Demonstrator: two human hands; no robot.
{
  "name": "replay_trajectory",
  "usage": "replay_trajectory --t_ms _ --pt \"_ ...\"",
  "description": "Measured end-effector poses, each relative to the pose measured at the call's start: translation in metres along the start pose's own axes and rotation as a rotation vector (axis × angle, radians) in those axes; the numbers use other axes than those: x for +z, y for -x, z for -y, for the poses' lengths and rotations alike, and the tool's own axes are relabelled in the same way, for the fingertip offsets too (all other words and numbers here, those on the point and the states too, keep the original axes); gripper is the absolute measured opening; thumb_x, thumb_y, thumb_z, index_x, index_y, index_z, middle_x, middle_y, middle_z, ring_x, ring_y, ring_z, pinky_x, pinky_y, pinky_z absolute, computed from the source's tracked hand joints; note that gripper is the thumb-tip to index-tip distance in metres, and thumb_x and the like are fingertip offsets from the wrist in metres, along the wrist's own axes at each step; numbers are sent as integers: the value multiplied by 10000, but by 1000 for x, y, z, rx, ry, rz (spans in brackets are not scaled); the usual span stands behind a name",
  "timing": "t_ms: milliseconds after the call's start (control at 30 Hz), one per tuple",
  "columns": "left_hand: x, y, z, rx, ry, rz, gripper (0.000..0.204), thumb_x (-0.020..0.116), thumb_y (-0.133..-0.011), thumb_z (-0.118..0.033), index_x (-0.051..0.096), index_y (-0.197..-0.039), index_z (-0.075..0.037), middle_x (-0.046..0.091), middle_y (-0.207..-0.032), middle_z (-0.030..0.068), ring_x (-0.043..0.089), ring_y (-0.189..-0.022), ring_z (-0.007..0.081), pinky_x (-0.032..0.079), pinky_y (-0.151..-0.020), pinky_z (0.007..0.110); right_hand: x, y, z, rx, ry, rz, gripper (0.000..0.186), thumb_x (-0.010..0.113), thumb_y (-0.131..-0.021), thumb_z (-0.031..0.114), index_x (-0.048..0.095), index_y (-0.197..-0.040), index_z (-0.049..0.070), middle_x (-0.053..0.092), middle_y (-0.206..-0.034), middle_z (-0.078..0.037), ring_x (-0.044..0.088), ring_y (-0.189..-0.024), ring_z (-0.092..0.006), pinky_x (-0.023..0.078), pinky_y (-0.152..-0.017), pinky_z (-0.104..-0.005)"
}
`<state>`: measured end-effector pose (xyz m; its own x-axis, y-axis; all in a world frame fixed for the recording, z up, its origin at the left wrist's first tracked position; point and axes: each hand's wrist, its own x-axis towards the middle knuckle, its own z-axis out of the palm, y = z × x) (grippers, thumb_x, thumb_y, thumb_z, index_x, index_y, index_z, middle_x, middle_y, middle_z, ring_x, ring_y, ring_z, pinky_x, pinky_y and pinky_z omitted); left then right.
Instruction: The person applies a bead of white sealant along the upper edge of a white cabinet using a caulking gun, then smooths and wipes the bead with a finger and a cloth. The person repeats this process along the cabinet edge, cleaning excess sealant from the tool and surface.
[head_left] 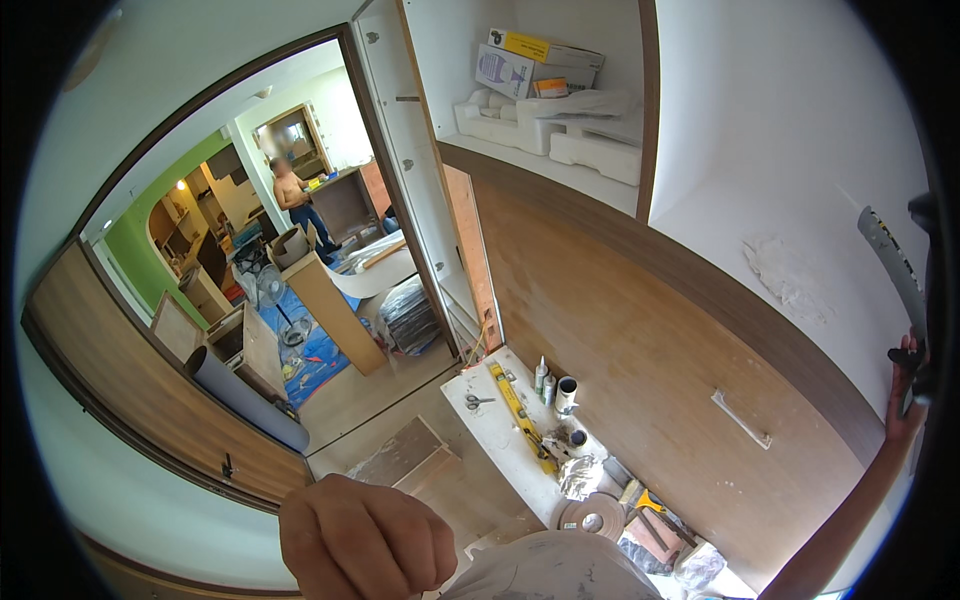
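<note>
My left hand is close in front of me, low in the view, curled into a fist with its knuckles up. Whatever it may hold is hidden. At the far right, my right arm reaches up and my right hand is closed around the black handle of what looks like a hand saw. Its long grey blade points upward, near the white wall panel. A rough whitish patch marks the panel beside the blade. Part of the tool is lost in the dark rim.
Below runs a white board bearing scissors, a yellow spirit level, tubes, a roll of edging tape and a brush. Boxes and foam sit in the open cabinet. Through the doorway a person stands among furniture.
</note>
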<state>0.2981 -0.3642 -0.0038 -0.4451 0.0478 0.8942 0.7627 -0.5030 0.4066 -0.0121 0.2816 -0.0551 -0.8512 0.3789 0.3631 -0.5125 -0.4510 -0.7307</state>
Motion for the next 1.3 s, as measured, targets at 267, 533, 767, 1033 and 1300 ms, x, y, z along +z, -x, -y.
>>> replay_trajectory --t_ms 267,533,767,1033,1300 --pt "-19 -28 5 -161 76 432 93 829 -857 -1 770 -914 44 707 -885 189 700 -766 306 622 -674 378 -9 -4 1 38 -59 52 556 605 -1084 291 454 -1528 -9 581 -1498 -113 594 -1349 -178 572 -988 -223" --pt "-8 -32 3 -232 7 484 92 722 -960 -7 770 -976 69 745 -956 221 742 -863 328 633 -730 362 -1 1 0 17 -36 10 568 617 -1077 313 470 -1513 -20 597 -1477 -116 614 -1322 -175 573 -1001 -236" --pt "-14 -23 9 -286 94 558 174 631 -1031 -49 745 -1058 80 729 -1061 273 733 -900 389 621 -773 426 4 3 3 -6 -5 -13 574 630 -1071 302 467 -1512 -27 609 -1457 -136 636 -1294 -190 579 -999 -247" --pt "-17 -6 35 -983 254 918 246 611 -1070 -192 713 -1181 3 722 -1172 214 702 -1028 411 579 -879 485 -1 1 -1 11 -76 -1 573 631 -1070 303 470 -1515 -22 593 -1477 -131 600 -1337 -194 553 -1036 -263" --pt "-5 -32 119 -315 -835 478 177 676 -837 11 627 -984 -74 610 -974 92 615 -866 299 503 -722 399 -2 -4 -1 19 -82 -7 578 631 -1070 299 462 -1521 -20 581 -1492 -133 588 -1354 -203 552 -1045 -264"
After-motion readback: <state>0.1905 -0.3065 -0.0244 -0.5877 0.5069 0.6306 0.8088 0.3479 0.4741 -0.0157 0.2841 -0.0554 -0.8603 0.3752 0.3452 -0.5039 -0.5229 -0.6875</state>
